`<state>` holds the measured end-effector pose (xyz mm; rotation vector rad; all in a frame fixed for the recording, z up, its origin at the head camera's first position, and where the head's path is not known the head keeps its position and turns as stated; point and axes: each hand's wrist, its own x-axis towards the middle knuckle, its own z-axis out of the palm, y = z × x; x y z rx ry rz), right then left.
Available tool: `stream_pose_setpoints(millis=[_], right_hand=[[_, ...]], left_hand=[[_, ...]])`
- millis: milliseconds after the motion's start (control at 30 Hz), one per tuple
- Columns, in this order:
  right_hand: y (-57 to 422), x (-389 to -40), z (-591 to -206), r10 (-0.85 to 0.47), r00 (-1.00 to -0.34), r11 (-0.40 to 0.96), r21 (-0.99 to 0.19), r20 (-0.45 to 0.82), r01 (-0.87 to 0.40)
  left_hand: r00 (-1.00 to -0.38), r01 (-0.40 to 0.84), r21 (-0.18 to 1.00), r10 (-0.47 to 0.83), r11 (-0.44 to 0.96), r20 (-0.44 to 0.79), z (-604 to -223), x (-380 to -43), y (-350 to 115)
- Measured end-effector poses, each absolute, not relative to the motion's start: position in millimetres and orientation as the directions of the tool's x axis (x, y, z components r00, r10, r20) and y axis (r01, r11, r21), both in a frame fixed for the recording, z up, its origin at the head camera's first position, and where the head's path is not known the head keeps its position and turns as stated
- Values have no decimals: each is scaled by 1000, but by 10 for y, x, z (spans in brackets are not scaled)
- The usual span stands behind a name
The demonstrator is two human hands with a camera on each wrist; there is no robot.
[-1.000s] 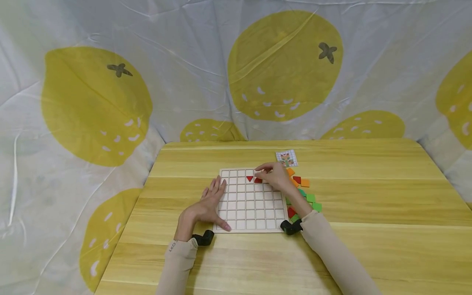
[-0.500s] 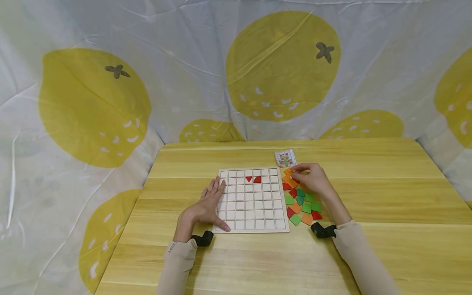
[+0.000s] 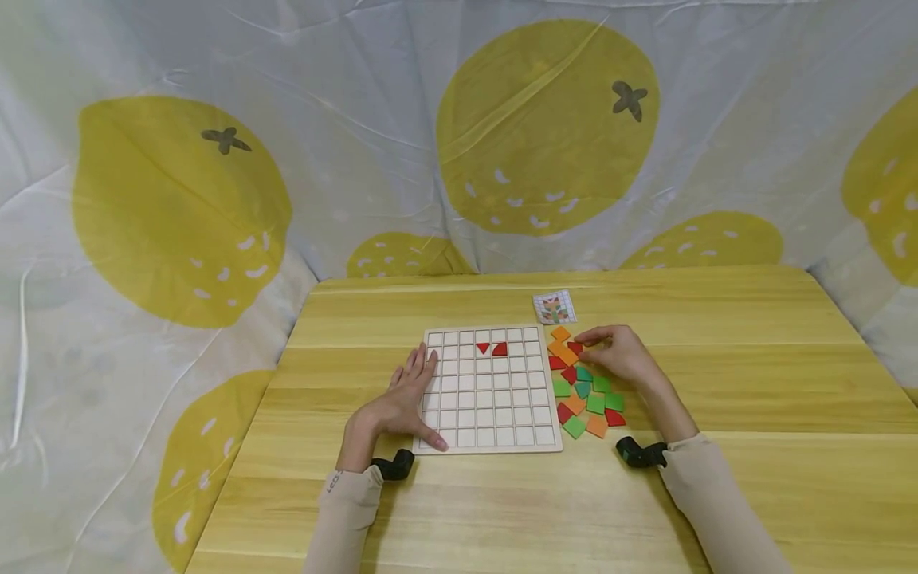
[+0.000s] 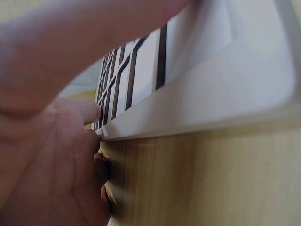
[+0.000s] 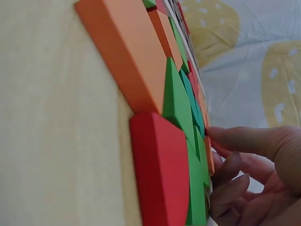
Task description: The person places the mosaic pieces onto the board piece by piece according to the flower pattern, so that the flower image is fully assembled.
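Observation:
A white square-grid board (image 3: 457, 437) lies on the table, with a red triangular tile (image 3: 484, 348) and a red rounded tile (image 3: 500, 349) in its upper cells. My left hand (image 3: 404, 401) rests along the board's left side, fingers spread and thumb on the front corner. To the board's right, my right hand (image 3: 620, 355) is at the upper edge of the tile pile, thumb and index finger pinching a red tile (image 3: 575, 348). The right wrist view has its thumb (image 5: 249, 140) close above the tiles; the fingers partly hide the contact.
Orange, green, teal and red tiles lie loosely beside the board, including a green tile (image 3: 574, 427) and a red tile (image 3: 614, 418) near the front. A small printed pattern card (image 3: 555, 307) is behind them. A lemon-print cloth (image 3: 402, 119) hangs behind the wooden table (image 3: 495, 510).
My right hand has left the board, leaving the red rounded tile in a cell, and moved right to the loose tiles. My left hand has stayed at the board's left side.

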<state>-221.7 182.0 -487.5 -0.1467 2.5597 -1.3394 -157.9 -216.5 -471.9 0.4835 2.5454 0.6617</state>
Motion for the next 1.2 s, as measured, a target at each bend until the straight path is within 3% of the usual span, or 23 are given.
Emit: stream_pose_setpoints(millis=[500,1200], right_hand=[[1789,-2201,-4864,-187,-968,569,-822,-170,34],[1796,-2213,-4904,-266,-944,449,-892,-195,58]], left_hand=[[-830,218,525,440,822,-344,-4715,-1580,-2159],[-829,221,536,446,815,-337,-4723,-1585,-2176]])
